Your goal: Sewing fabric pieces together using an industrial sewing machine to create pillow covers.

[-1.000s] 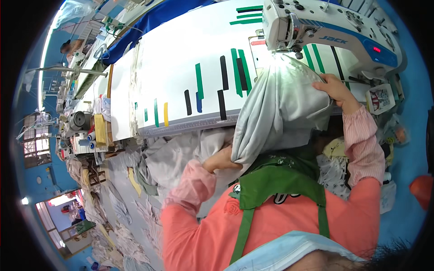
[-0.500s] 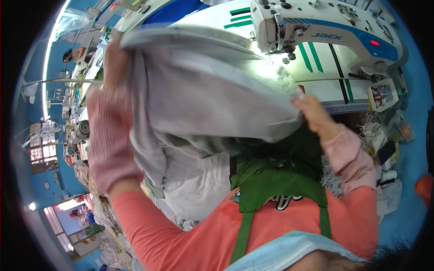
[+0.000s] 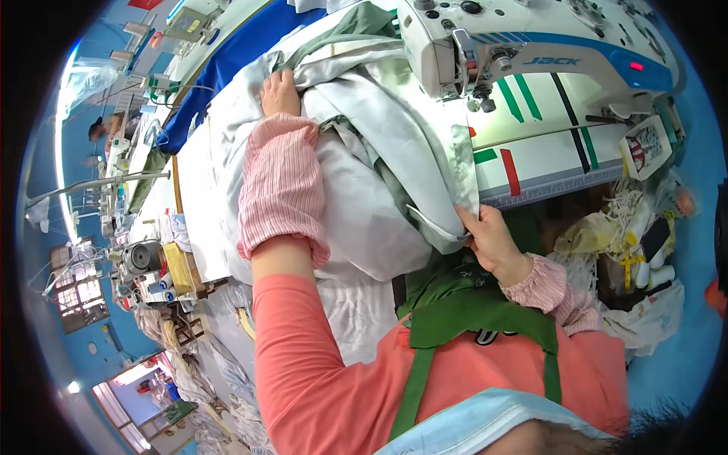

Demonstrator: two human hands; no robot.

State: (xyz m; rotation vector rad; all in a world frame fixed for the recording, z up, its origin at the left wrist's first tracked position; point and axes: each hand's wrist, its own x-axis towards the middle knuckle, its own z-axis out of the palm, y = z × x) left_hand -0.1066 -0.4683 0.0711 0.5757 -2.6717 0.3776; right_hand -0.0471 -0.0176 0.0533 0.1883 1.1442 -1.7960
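pale grey cloth (image 3: 360,189) heaped on the white desk (image 3: 542,163), left of the sewing machine (image 3: 531,51); right hand (image 3: 497,244) pinching its near edge, left hand (image 3: 280,94) on the far folds, can't tell if gripping

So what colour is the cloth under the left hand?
The cloth is pale grey, with darker grey-green parts; best seen in the head view.

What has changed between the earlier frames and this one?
The gray cloth, gathered near the needle at first, now spreads leftward over the tabletop, hiding most strips there. The left hand swung up and left, then came back rightward, now on the cloth's far part. The right hand shifted toward the body, pinching its edge. The sewing machine stayed put.
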